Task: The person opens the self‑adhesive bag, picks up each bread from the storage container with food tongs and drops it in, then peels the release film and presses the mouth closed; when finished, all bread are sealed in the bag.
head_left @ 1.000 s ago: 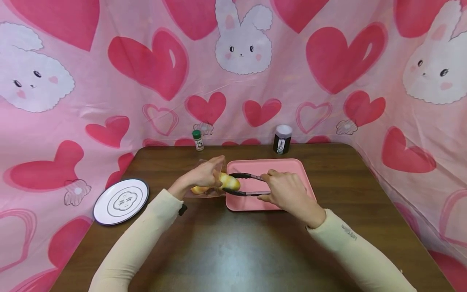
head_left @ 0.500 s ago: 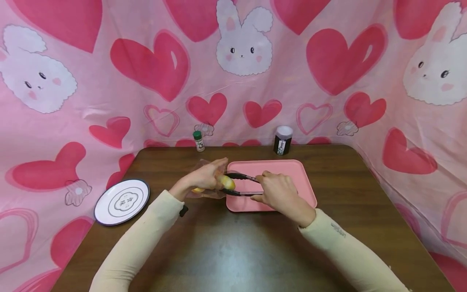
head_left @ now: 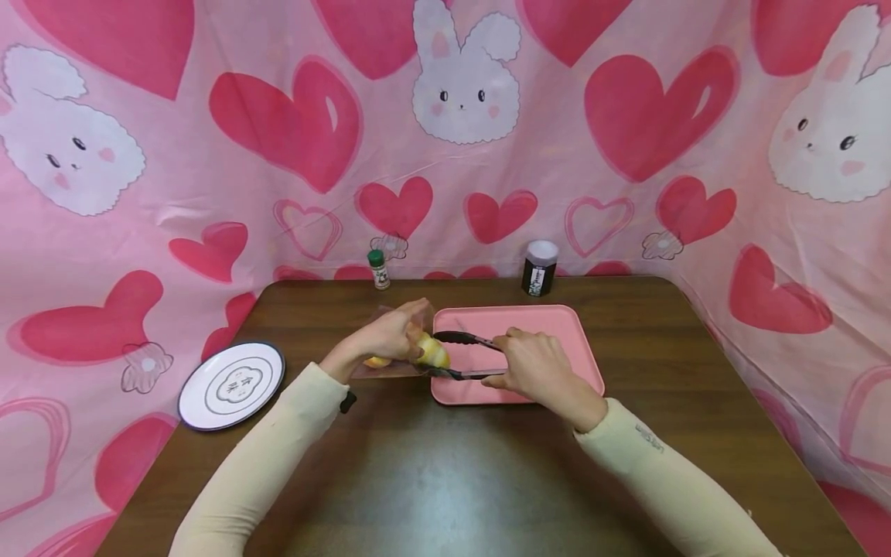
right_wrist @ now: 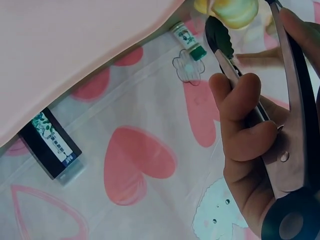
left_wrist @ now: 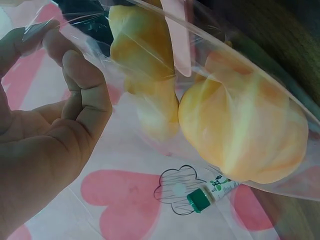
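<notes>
My left hand [head_left: 393,333] pinches the edge of a clear plastic bag [head_left: 418,316], just left of the pink tray [head_left: 511,317]. Inside the bag, the left wrist view shows a long twisted bread roll [left_wrist: 145,65] beside a round bread roll [left_wrist: 242,122]. The long roll's pale yellow end pokes out at the bag's mouth. Over the tray my right hand [head_left: 539,367] grips metal tongs [head_left: 483,341] with black tips. The tongs stand spread, one tip on either side of that roll's end. Fingers and thumb wrap the tongs' two arms in the right wrist view.
A white plate [head_left: 202,398] with a dark rim lies at the table's left edge. At the back stand a green-capped shaker bottle [head_left: 379,271] and a black jar [head_left: 538,271] with a white lid. A pink heart-patterned cloth hangs behind the brown table [head_left: 445,480].
The tongs moved left with the long bread roll, pushing it further into the bag. Their tips have since spread apart around it. My left hand stays nearly in place.
</notes>
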`<state>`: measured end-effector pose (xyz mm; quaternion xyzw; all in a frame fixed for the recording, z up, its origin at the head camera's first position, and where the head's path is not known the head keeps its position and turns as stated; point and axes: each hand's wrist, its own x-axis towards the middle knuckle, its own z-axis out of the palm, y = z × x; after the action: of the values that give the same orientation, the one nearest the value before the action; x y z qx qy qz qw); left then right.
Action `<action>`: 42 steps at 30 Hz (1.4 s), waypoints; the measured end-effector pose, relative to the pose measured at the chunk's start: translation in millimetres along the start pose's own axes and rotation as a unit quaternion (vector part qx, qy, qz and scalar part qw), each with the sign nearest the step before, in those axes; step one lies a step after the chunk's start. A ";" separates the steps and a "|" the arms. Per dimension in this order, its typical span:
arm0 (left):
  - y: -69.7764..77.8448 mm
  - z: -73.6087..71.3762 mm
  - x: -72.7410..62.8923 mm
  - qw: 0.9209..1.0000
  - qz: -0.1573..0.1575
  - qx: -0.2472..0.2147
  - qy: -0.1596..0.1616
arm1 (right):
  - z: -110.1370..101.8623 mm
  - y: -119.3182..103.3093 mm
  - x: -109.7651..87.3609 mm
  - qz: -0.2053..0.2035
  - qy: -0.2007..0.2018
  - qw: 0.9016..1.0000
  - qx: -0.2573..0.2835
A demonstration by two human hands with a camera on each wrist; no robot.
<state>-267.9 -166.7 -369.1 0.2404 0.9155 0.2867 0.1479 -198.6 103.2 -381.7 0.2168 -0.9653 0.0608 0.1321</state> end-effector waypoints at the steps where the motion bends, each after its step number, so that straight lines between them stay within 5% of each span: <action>1: 0.5 0.0 -0.5 1.000 -0.006 -0.001 0.000 | -0.8 0.4 -0.3 -0.002 -0.001 1.000 -0.002; 15: 3.8 -2.3 -2.7 1.000 -0.013 0.008 -0.008 | -4.9 -3.5 1.0 -0.035 0.048 0.997 -0.039; 30: 6.5 -1.6 -2.3 1.000 0.000 0.018 -0.013 | -13.5 -15.7 5.6 -0.040 0.040 0.995 -0.080; 34: 5.6 -0.8 -3.3 0.999 0.000 0.010 -0.031 | -10.6 -15.4 5.9 -0.033 0.033 0.996 -0.071; 42: 1.2 0.3 -2.8 1.000 0.005 0.020 -0.001 | -8.7 -8.0 5.6 -0.012 -0.002 1.000 -0.026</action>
<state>-265.0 -167.1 -368.2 0.2484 0.9197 0.2687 0.1421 -198.0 95.3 -371.3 0.2249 -0.9641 0.0340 0.1368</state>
